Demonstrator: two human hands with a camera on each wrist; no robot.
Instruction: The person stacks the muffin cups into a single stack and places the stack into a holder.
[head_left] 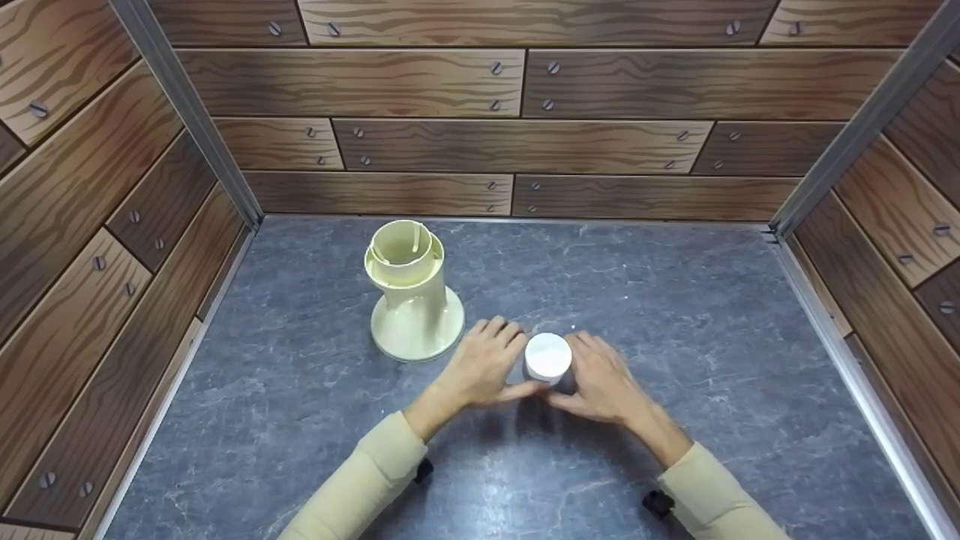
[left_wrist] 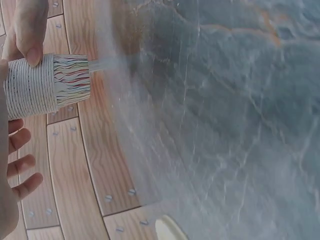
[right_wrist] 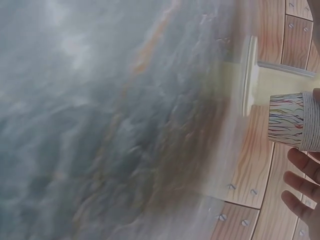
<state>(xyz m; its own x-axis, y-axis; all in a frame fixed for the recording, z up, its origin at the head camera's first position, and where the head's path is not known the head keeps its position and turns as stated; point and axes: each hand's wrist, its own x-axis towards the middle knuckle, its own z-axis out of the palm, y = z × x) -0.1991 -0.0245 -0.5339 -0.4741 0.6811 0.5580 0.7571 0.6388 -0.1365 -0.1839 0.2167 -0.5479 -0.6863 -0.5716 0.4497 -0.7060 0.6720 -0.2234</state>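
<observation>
Between my hands, a stack of paper cups (head_left: 548,357) with colourful squiggly lines is held upright, rims upward. The stacked rims and the patterned lower cup (left_wrist: 72,80) show in the left wrist view, bottom a little above the tabletop. My left hand (head_left: 487,365) holds its left side, thumb at the front. From the right, my right hand (head_left: 600,379) grips it with the thumb in front; its fingers (right_wrist: 302,185) show in the right wrist view. Left of the hands stands a cream plastic stand (head_left: 414,307), with a round flared base and an open tube on top.
The dark grey marbled tabletop (head_left: 675,322) lies under everything. Wood-patterned panels (head_left: 517,142) enclose it at the back and both sides, with metal edge strips (head_left: 847,367) at the corners and along the table's sides. The cream stand is close to my left fingers.
</observation>
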